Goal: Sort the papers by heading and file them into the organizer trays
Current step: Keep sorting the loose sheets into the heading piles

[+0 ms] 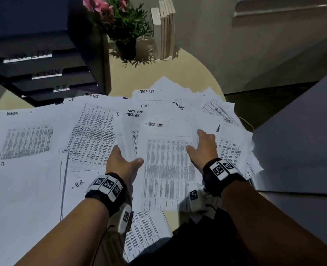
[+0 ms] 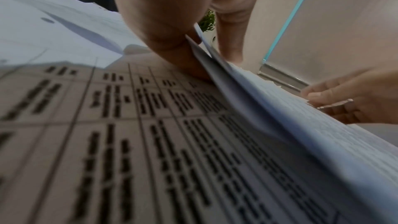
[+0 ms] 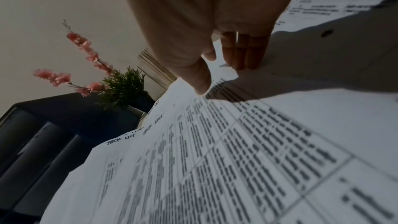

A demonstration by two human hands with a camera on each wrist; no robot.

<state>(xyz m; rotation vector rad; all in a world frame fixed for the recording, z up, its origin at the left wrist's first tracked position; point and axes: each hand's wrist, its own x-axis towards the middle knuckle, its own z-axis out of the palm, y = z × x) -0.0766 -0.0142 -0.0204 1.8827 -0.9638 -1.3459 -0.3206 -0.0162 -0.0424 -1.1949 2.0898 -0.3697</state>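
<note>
A stack of printed sheets headed "TASK LIST" lies in the middle of the paper-covered round table. My left hand pinches the stack's left edge, thumb on top and fingers beneath; in the left wrist view that edge is lifted off the sheet below. My right hand rests on the stack's right side with straight fingers and the thumb spread. The black organizer stands at the far left, its trays labelled TASK LIST, ADMIN and I.T. Sheets headed ADMIN, I.T. and H.R. lie to the left.
More TASK LIST sheets fan out behind the stack. A potted plant with pink flowers and upright books stand at the table's far edge. A grey surface borders the table on the right.
</note>
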